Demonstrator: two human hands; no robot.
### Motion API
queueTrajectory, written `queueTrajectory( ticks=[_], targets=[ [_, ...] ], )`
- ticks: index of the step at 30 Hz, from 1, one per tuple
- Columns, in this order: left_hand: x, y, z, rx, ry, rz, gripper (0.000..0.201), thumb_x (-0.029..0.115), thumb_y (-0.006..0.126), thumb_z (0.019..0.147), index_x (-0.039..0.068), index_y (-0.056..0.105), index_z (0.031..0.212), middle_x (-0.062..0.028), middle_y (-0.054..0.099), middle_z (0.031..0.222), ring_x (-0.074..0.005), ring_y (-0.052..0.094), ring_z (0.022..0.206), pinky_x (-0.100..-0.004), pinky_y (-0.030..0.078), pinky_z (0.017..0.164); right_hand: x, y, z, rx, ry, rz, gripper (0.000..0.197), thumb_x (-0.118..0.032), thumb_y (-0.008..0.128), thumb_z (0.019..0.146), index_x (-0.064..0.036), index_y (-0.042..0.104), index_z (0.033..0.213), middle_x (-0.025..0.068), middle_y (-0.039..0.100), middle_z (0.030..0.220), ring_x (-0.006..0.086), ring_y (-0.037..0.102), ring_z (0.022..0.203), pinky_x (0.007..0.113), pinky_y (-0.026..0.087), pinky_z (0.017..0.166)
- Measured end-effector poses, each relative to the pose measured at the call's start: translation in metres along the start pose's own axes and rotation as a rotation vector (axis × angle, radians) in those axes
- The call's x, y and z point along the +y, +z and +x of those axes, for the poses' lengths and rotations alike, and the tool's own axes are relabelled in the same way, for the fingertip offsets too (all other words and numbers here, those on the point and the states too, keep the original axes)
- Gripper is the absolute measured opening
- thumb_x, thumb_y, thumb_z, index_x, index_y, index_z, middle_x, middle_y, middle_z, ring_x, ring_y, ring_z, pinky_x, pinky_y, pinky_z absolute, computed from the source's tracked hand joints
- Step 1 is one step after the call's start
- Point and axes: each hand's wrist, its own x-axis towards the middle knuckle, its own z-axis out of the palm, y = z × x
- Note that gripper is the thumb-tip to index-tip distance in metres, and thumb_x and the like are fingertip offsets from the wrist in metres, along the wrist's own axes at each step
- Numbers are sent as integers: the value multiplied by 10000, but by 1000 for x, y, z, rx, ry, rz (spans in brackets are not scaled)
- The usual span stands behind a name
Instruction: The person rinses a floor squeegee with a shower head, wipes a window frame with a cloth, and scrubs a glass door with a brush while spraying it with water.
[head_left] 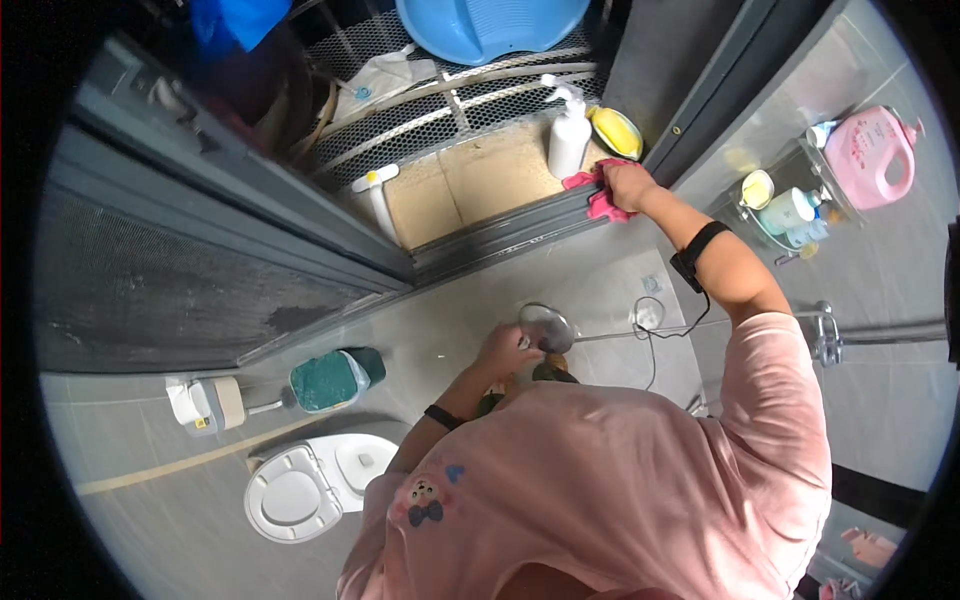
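My right hand (630,186) grips a cloth (606,208) at two o'clock, bunched probably to suit the frame (500,236); left hand (500,352), by the showerhead (545,325), I can't tell.

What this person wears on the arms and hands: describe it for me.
On the right: a pink short sleeve, a black strap carrying a small dark box, and a thin dark cable. On the left: a slim black band. Right hand and left hand wear no gloves.
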Motion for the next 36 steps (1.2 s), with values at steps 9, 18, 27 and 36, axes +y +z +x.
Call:
queueTrajectory(
  ticks=[9,18,27,36],
  targets=[
    [-30,25,23,-176,27,108,317,218,711,683,105,597,957,-112,625,918,-242,595,872,-348,447,758,-247,51,-12,-2,-605,406,254,-292,564,770,-66,587,885,136,639,775,316,629,740,430,497,646],
    [-20,34,41,-152,148,160,265,185,728,641,74,583,833,-124,618,821,-283,590,832,-376,440,726,-199,59,-34,209,-532,216,195,-175,452,806,-78,547,946,161,615,812,350,610,765,450,487,674],
    [15,38,36,-165,126,246,303,268,723,660,128,622,910,-127,622,916,-314,557,926,-400,438,806,38,43,-41,192,-68,-220,224,-210,416,847,-100,526,1008,174,617,834,325,609,795,421,474,757],
    [8,81,26,-143,164,312,326,271,715,675,150,586,949,-83,624,920,-303,536,941,-383,420,812,-27,-42,3,546,-94,308,191,-165,471,801,-13,581,835,228,607,826,386,585,766,442,452,708]
  ],
)
